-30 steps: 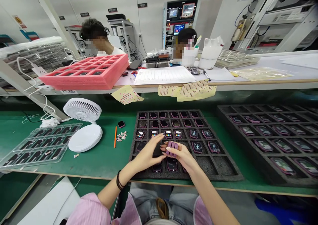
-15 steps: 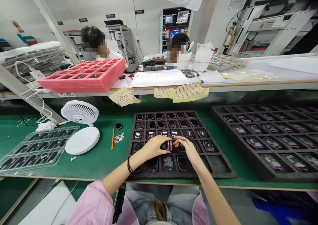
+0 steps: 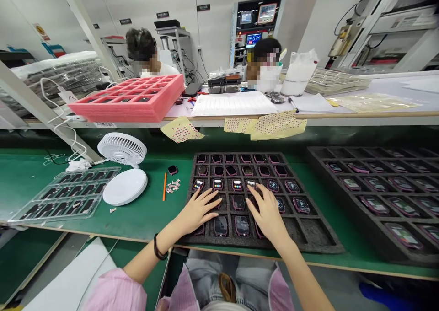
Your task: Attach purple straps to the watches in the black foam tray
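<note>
My left hand [image 3: 200, 212] lies spread, fingers apart, over the left side of a black foam tray [image 3: 320, 226]. Its fingertips rest near a watch with a pink frame, mostly hidden beneath them. Over the middle of the tray is my right hand [image 3: 269, 212], also with fingers spread, their tips by a watch with a lit screen [image 3: 251, 183]. Between the hands a dark-screened watch [image 3: 239, 202] lies face up in its compartment. Three more lit watches, one of them this watch [image 3: 236, 184], sit in the row above. Neither hand visibly grips anything.
Another foam tray of watches [image 3: 346, 215] stands on the right. Leftward are a white fan [image 3: 125, 187], an orange stick [image 3: 164, 186], small white pieces [image 3: 173, 185] and a clear plastic tray [image 3: 65, 196]. A shelf edge [image 3: 206, 119] with a pink foam tray [image 3: 126, 112] runs behind.
My left hand has let go of a watch it held tilted up, and moved left. Both hands have opened and spread apart. The whole view has shifted slightly.
</note>
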{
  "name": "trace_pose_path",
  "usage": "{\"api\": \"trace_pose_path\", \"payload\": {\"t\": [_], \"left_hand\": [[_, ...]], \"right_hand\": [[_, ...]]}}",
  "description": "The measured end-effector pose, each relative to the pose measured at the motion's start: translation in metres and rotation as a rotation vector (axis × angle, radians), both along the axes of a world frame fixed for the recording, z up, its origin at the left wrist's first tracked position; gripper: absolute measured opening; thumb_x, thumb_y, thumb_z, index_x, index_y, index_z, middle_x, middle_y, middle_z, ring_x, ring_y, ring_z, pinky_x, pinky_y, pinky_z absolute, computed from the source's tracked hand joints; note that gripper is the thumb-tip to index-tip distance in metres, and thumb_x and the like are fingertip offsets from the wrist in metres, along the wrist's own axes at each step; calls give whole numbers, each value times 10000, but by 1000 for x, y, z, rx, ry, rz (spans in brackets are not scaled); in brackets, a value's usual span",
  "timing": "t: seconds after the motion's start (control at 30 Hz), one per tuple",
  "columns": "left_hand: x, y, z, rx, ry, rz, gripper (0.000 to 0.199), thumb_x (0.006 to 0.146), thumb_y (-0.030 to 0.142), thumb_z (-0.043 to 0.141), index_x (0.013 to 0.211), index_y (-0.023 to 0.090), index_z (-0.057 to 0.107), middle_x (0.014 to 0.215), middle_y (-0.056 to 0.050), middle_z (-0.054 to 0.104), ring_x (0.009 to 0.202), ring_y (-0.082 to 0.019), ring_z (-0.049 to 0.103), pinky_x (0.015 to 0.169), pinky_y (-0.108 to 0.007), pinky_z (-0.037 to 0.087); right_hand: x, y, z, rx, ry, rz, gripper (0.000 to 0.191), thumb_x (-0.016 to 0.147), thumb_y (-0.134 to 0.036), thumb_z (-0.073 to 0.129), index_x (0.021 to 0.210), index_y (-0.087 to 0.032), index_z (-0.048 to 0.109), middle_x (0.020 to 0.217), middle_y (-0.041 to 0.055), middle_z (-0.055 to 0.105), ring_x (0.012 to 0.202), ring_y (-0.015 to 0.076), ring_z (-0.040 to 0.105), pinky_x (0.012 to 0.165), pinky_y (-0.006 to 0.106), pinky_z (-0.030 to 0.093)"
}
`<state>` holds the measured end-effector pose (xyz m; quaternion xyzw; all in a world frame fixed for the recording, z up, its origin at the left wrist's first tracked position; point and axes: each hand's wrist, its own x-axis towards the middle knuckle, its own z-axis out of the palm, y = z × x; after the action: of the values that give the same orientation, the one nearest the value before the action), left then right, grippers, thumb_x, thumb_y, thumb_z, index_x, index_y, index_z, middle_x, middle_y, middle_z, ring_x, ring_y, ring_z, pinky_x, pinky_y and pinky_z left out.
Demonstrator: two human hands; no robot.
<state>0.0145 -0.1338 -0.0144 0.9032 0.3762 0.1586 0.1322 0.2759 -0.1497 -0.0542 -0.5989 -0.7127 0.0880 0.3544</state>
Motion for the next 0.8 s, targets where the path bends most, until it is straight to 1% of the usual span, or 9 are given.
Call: {"api": "trace_pose_path", "payload": {"t": [0.07, 0.1, 0.2, 0.27, 0.37, 0.5, 0.6, 0.7, 0.8], "left_hand": [[-9, -14, 10, -8, 22, 76, 381, 911, 347, 492, 1283, 265, 502, 1314, -75, 546, 1230, -239, 484, 1058, -429, 339], [-14, -21, 15, -25, 45, 110, 343, 897, 330, 513, 1226, 234, 529, 1233, -84, 587, 1148, -239, 534, 999, -408, 392], [-30, -38, 26, -107, 123, 154, 201, 839, 312, 579, 1007, 204, 560, 1008, -60, 641, 932, -229, 603, 821, -348, 465], [-36, -44, 25, -142, 157, 169, 183, 817, 293, 592, 970, 208, 536, 976, -46, 640, 890, -220, 608, 763, -318, 462], [-34, -42, 16, -124, 185, 164, 230, 777, 227, 597, 991, 210, 513, 983, -48, 643, 901, -221, 609, 790, -322, 436], [-25, -31, 8, -50, 202, 94, 291, 666, 196, 614, 940, 201, 517, 919, -51, 640, 896, -242, 600, 869, -373, 394], [-22, -26, 16, -49, 133, 84, 308, 646, 227, 620, 937, 208, 519, 904, -37, 633, 899, -233, 595, 898, -369, 390], [-14, -27, 27, -60, 52, 90, 329, 692, 245, 608, 1007, 208, 519, 963, -44, 634, 929, -219, 596, 875, -338, 410], [3, -30, 27, -36, 101, 12, 376, 723, 262, 618, 1085, 203, 536, 1019, -64, 629, 950, -228, 594, 836, -327, 427]], "right_hand": [[-8, -9, 8, -9, -62, 129, 459, 950, -387, 375, 1399, -297, 413, 1461, 80, 394, 1369, 299, 315, 1124, 584, 163], [-13, -13, 11, -33, -82, 205, 472, 956, -382, 374, 1423, -315, 369, 1501, 55, 348, 1395, 283, 276, 1139, 573, 130], [-27, -20, 14, -112, -98, 384, 518, 958, -392, 386, 1461, -352, 270, 1551, 2, 240, 1430, 254, 196, 1158, 536, 126], [-37, -20, 12, -148, -100, 453, 536, 958, -406, 386, 1469, -357, 233, 1556, -11, 210, 1435, 243, 177, 1161, 527, 136], [-49, -17, 8, -178, -114, 511, 544, 947, -437, 406, 1462, -343, 258, 1540, 7, 251, 1427, 253, 204, 1155, 545, 134], [-55, -15, 7, -183, -110, 526, 537, 935, -449, 429, 1446, -329, 315, 1519, 30, 302, 1419, 267, 227, 1149, 562, 123], [-48, -17, 11, -171, -70, 519, 519, 944, -421, 419, 1445, -331, 317, 1522, 16, 302, 1414, 250, 248, 1158, 538, 136], [-30, -20, 13, -109, 18, 419, 483, 949, -374, 418, 1426, -333, 361, 1506, 12, 348, 1387, 238, 315, 1165, 521, 139], [-8, -27, 9, -45, 123, 257, 430, 952, -335, 413, 1380, -322, 440, 1449, 25, 439, 1339, 237, 393, 1161, 527, 154]]}}
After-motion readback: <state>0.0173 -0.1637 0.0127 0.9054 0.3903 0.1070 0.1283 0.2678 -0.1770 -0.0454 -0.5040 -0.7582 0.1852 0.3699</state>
